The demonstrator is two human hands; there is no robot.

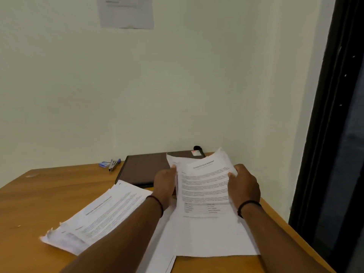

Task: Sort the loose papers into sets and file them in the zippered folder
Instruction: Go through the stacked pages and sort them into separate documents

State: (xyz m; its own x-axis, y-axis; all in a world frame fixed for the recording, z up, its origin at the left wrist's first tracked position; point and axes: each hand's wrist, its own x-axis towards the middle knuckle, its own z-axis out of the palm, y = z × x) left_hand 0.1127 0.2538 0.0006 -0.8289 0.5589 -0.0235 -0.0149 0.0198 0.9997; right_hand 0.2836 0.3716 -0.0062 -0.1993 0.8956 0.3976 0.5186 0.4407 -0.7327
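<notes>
A few printed sheets (pixel 204 186) are lifted above the wooden table (pixel 39 198). My left hand (pixel 164 184) grips their left edge and my right hand (pixel 243 186) grips their right edge. A fanned pile of printed papers (pixel 102 215) lies on the table to the left. More white sheets (pixel 206 237) lie flat beneath the raised ones, near the front edge. The dark brown zippered folder (pixel 143 168) lies closed against the wall behind my hands, partly hidden by the raised sheets.
A stapler (pixel 113 164) and a small blue box (pixel 104 164) sit at the back, left of the folder. A dark window frame (pixel 331 134) runs down the right side. A notice (pixel 126 11) hangs on the wall.
</notes>
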